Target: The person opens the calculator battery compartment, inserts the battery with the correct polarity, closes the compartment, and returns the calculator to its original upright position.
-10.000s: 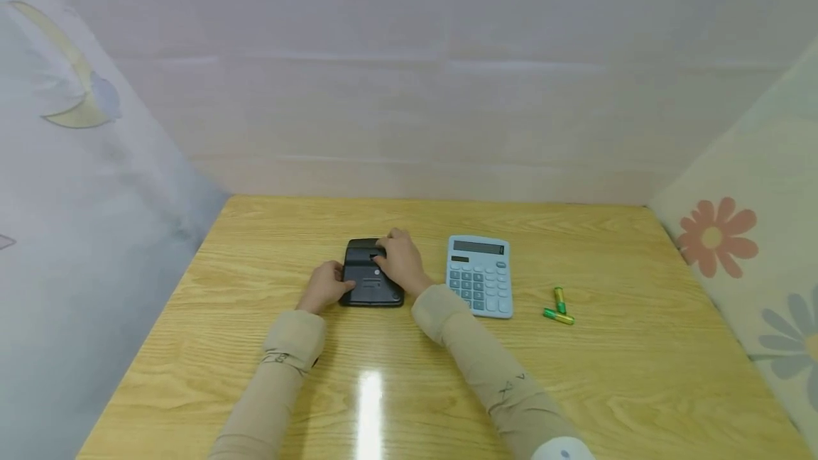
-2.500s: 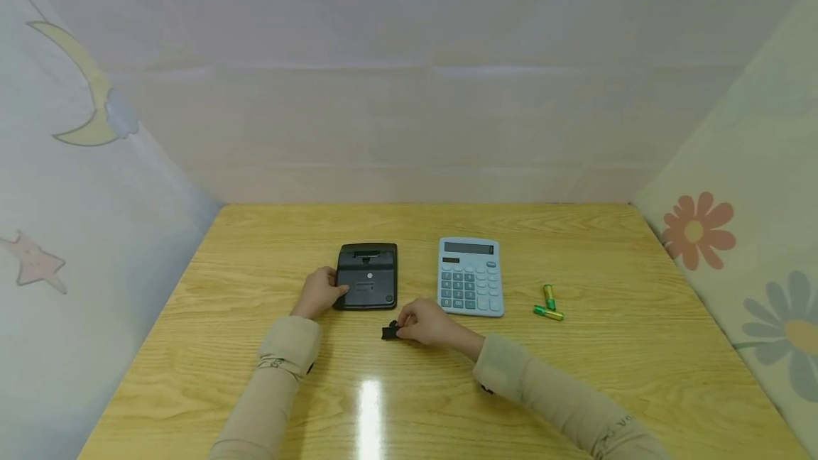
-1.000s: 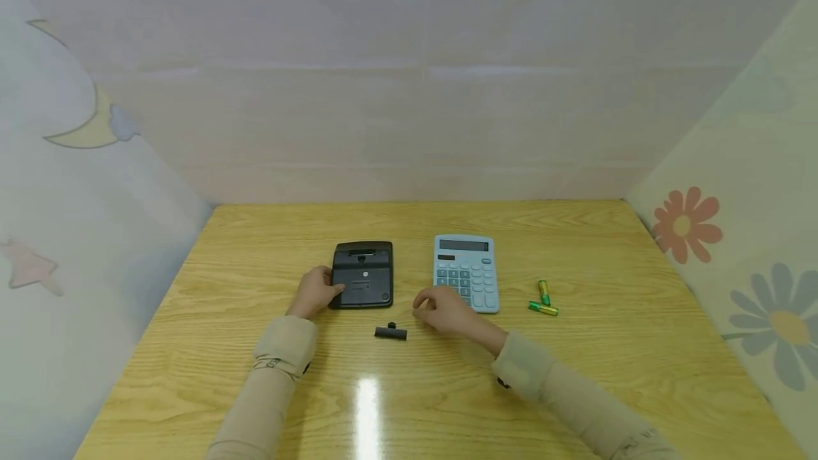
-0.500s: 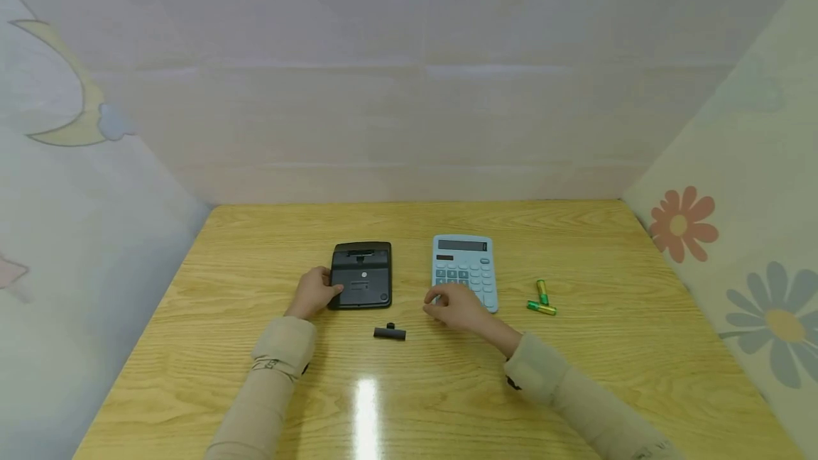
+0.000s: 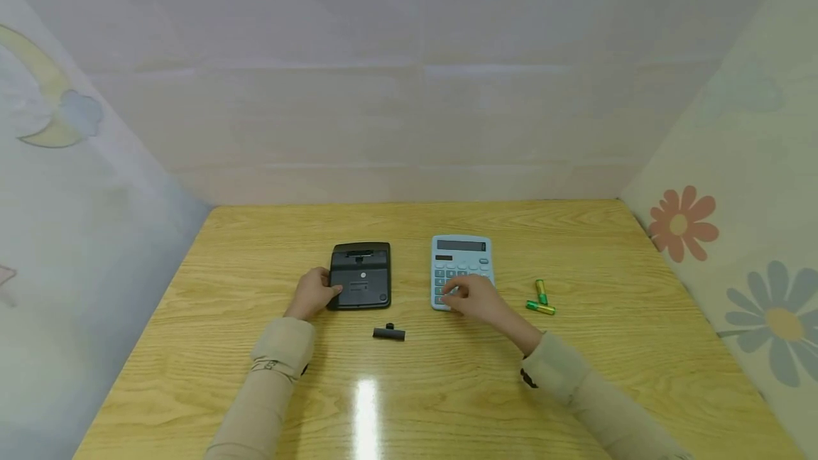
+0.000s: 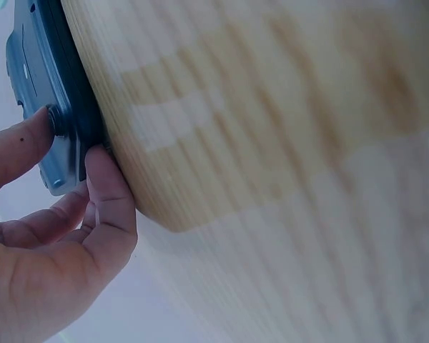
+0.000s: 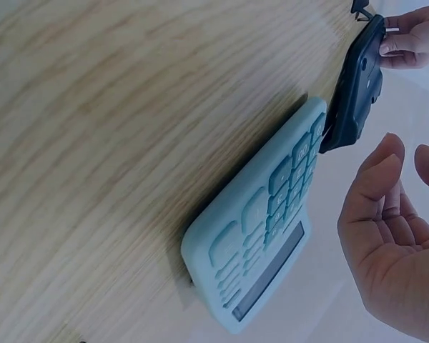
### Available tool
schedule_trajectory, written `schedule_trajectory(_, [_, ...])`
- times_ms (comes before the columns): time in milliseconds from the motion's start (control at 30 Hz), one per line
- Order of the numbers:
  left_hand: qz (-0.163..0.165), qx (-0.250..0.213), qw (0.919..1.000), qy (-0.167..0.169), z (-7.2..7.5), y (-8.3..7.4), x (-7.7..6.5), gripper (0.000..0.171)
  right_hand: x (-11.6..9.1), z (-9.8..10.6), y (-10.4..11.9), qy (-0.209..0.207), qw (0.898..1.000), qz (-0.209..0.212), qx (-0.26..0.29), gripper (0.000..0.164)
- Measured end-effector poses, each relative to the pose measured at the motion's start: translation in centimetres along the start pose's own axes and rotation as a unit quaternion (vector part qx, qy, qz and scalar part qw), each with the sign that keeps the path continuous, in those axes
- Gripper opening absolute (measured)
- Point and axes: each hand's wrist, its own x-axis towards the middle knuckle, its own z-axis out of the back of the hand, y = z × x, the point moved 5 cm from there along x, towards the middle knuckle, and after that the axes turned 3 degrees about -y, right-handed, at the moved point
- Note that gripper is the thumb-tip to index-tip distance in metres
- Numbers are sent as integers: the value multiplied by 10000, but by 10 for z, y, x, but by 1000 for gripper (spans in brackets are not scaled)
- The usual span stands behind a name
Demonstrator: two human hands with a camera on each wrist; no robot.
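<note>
A black calculator (image 5: 361, 295) lies on its face, with the battery slot (image 5: 359, 255) in its back uncovered. My left hand (image 5: 311, 292) grips its left edge, the thumb on top and the fingers at the side, as the left wrist view (image 6: 64, 236) confirms. In front of it, on the table, rests the small black battery cover (image 5: 388, 333). My right hand (image 5: 478, 298) hovers over the lower keys of the light blue calculator (image 5: 461, 261). In the right wrist view the right thumb and fingers stand apart, loosely curled around nothing.
Two green and yellow batteries (image 5: 541, 307) lie on the wooden table (image 5: 575, 389), to the right of the blue calculator. Cloth walls enclose the table at the back (image 5: 409, 126), left and right.
Earlier my right hand worked at the back of the black calculator, then put the battery cover on the table. Since then it has moved right, over the blue calculator. The left hand stays.
</note>
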Motion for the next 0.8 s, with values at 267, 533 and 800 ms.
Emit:
schedule_trajectory(267, [-9,49,10000,-17,0,0,0,49,-3,8,-9,-103,9998,-106,91,20])
schedule_trajectory(533, [-49,97,9999,1,1,-1,0,50,-4,20,-21,-242,9982,-478,282,25])
schedule_trajectory(800, [-93,-15,10000,32,0,1,2,50,-7,35,-29,-388,9978,-517,133,27])
